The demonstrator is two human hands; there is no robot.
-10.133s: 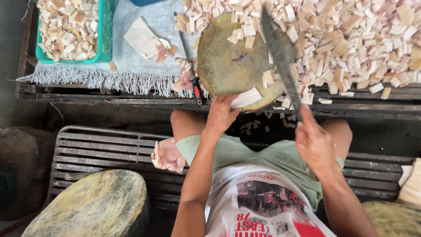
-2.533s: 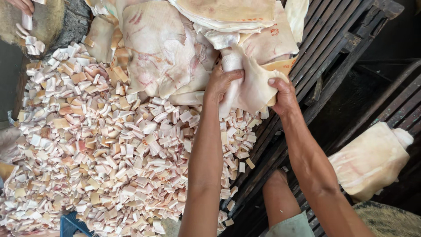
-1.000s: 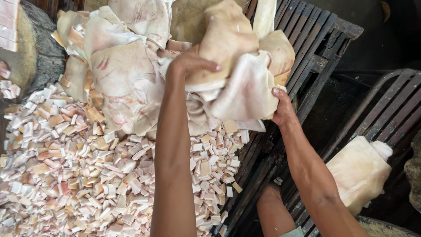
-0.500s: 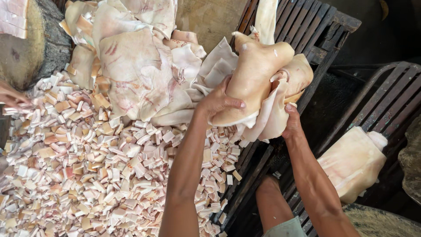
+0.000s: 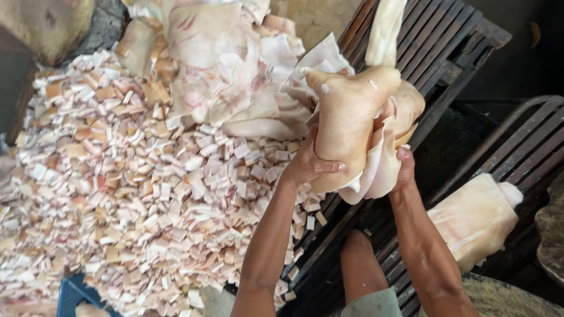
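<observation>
Dark wooden slats make up the surface (image 5: 452,53), which runs diagonally under everything in view. Held above those slats is a large slab of pale pork skin (image 5: 352,117), folded over itself; its long axis stands roughly upright in the head view, tilted a little, with a narrow strip at its top pointing toward the upper edge and its loose, floppy end hanging down between the two hands. The left hand (image 5: 308,164) wraps the slab's lower left side, fingers curled across the front and thumb behind, pressed firmly into it. The right hand (image 5: 405,170) grips the slab's lower right edge from behind, fingers closed on the hanging fold. Just left of the slab lies a heap of whole skin sheets (image 5: 223,70), pinkish white and crumpled, touching it. Below that heap and left of the slab spreads a wide pile of small cut pieces (image 5: 135,194), squares and strips in white, tan and pink. A corner of a blue crate (image 5: 73,293) shows far below the slab at the bottom left; its contents cannot be made out. Right of the slab, another folded skin piece (image 5: 476,217) rests on a second slatted bench (image 5: 529,147).
</observation>
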